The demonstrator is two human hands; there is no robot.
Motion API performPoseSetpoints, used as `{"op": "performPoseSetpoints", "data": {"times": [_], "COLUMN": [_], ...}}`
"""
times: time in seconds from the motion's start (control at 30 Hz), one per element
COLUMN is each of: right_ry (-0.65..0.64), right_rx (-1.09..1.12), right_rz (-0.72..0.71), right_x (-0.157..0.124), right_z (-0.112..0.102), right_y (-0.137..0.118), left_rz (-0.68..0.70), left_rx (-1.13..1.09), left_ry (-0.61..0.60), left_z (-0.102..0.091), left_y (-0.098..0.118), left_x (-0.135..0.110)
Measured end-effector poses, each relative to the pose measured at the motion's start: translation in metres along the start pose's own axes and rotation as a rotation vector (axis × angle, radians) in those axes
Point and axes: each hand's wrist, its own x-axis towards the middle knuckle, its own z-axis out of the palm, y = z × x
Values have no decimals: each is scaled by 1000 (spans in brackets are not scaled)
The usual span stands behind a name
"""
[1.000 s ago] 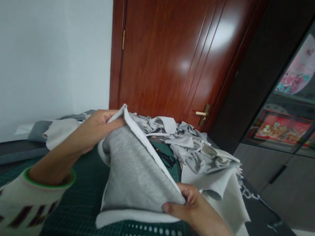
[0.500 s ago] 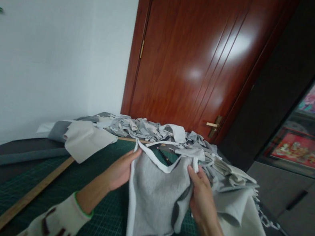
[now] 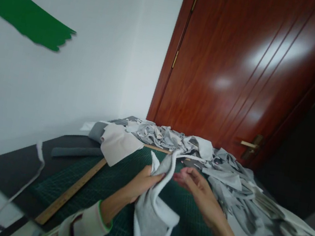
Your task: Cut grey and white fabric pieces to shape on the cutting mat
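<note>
**Left hand [image 3: 139, 185] grips grey cloth [image 3: 152, 219]**

I have the white-edged cloth hanging above the green cutting mat [image 3: 187, 225] on the bench [image 3: 16, 166]. My right hand [image 3: 200, 193] sits just right of it, fingers loosely parted. A wooden ruler [image 3: 73, 192] lies left; fabric scraps [image 3: 169, 137] heap along the far side.

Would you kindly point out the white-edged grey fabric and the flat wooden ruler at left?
White-edged grey fabric [image 3: 153, 218]: head view, lower grey face.
Flat wooden ruler [image 3: 72, 191]: head view, middle of visible length.
</note>
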Motion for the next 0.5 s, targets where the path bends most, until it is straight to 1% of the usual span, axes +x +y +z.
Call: {"op": "performPoseSetpoints", "data": {"times": [0.07, 0.1, 0.17, 0.27, 0.33, 0.37, 0.43, 0.5], "right_ry": [52, 58, 17, -71, -80, -67, -33, -22], "right_rx": [-76, -112, -179, -315, -453, -519, -620, -667], "right_rz": [25, 40, 74, 105, 78, 60, 40, 46], "right_x": [11, 15, 22, 32, 40, 44, 50, 54], "right_z": [-5, -6, -6, -6, -11, -14, -24, -35], "right_y": [9, 15, 30, 55, 71, 79, 91, 100], "left_rz": [43, 67, 113, 169, 177, 170, 138, 94], "left_rx": [-8, -15, -20, 40, 124, 177, 296, 424], "left_ry": [131, 190, 299, 397, 418, 416, 381, 311], "left_z": [-19, -27, -42, -59, -67, -72, -81, -90], "left_y": [4, 7, 15, 23, 21, 17, 5, -11], "left_x": [16, 28, 55, 97, 117, 122, 122, 115]}}
